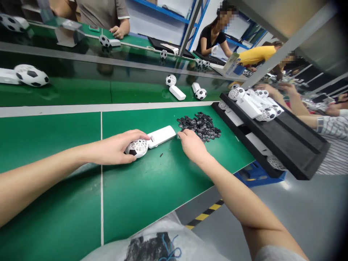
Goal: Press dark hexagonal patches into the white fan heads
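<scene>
My left hand (pixel 122 146) is wrapped round the football-patterned head of a white handheld fan (pixel 162 136) lying on the green table. The fan's white handle points right, towards my other hand. Just past the handle's end, my right hand (pixel 192 145) has its thumb and fingers pinched together. Whatever they hold, if anything, is too small to make out. Beside those fingers lies a loose pile of small black pieces (pixel 205 125). A single dark piece (pixel 161 154) rests on the table below the fan.
Stacked black trays (pixel 304 145) with more football fans stand at the table's right edge. Beyond the white rail (pixel 67 110), several fans lie on a green belt (pixel 81 92). Co-workers sit across the line, and other people's arms reach in behind the trays.
</scene>
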Motion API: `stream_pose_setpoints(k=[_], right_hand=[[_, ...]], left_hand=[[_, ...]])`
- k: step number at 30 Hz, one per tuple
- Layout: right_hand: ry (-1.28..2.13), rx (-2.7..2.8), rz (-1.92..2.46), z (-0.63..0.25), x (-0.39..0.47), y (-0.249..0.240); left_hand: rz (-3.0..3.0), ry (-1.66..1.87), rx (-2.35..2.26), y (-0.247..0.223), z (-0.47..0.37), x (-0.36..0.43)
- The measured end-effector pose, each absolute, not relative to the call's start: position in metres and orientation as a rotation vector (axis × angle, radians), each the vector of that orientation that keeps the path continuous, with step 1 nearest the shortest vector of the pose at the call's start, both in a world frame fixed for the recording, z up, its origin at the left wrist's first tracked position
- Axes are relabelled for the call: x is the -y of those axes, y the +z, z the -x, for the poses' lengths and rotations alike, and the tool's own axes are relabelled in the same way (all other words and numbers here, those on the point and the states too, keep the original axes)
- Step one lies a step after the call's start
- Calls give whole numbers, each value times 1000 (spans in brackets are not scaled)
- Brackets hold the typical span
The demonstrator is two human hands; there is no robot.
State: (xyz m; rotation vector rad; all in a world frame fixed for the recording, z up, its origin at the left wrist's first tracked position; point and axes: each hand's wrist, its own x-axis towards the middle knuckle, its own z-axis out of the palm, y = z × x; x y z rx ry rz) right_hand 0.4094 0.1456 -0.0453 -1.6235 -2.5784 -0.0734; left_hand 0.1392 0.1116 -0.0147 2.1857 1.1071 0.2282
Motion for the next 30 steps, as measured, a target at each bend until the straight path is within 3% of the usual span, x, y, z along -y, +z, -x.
stream_pose_setpoints(k=[5,11,19,30], right_hand=[[514,2366,1259,-391,-129,-30],[909,2245,963,-358,-119,-30],[908,2277,777,-346,-133,-36],[1106,2332,839,-342,-142,-34]], left_hand=[[-2161,285,-1145,-20,-138,-107],[-2136,435,-1251,-28,-147,-104],[-2087,538,-1329,-32,-156,-101],[-2117,595,-1293,-31,-160,-102]])
